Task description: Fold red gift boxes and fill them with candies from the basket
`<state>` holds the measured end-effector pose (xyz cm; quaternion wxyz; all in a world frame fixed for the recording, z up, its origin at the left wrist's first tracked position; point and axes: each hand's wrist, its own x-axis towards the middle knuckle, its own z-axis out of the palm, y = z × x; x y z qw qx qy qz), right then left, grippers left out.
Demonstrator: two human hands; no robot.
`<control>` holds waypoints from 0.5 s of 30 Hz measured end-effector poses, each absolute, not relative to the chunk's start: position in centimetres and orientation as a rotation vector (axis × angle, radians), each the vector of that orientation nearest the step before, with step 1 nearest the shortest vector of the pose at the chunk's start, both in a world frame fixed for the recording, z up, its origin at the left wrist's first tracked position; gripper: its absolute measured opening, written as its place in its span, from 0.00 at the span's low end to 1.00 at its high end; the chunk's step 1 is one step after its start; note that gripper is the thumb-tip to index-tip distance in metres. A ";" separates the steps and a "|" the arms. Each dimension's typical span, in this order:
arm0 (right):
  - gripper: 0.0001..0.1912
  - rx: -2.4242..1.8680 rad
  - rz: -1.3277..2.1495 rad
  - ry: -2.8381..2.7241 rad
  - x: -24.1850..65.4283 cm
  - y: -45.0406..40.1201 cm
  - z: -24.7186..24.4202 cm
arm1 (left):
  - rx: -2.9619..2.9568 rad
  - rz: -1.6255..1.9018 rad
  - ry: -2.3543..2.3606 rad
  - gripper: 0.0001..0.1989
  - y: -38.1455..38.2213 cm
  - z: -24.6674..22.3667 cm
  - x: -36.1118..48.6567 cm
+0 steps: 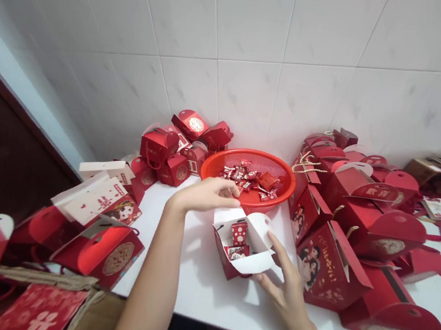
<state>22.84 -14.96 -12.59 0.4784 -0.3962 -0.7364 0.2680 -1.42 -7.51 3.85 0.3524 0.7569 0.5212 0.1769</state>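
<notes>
An opened red gift box [232,270] with white inner flaps stands on the white table, with several red wrapped candies [238,235] inside. My right hand [286,292] grips its right side, the fingers at the flap and the thumb lower down. Over the box's back left corner, by the front rim of a red plastic basket [208,170], my left hand [214,193] is bent at the wrist. Its fingers are curved and apart from the thumb, with nothing seen between them. More wrapped candies [244,175] lie in the basket.
Many red gift boxes [378,229] crowd the table on the right. Others [179,150] are piled behind the basket's left side, and more [102,249] lie at the left edge. A cardboard carton [98,318] is at the lower left. A tiled wall [243,96] rises behind.
</notes>
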 end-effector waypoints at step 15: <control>0.26 -1.033 0.567 -1.685 22.3 -15.3 -12.1 | 1.600 1.263 1.281 0.31 -16.3 -5.3 -1.5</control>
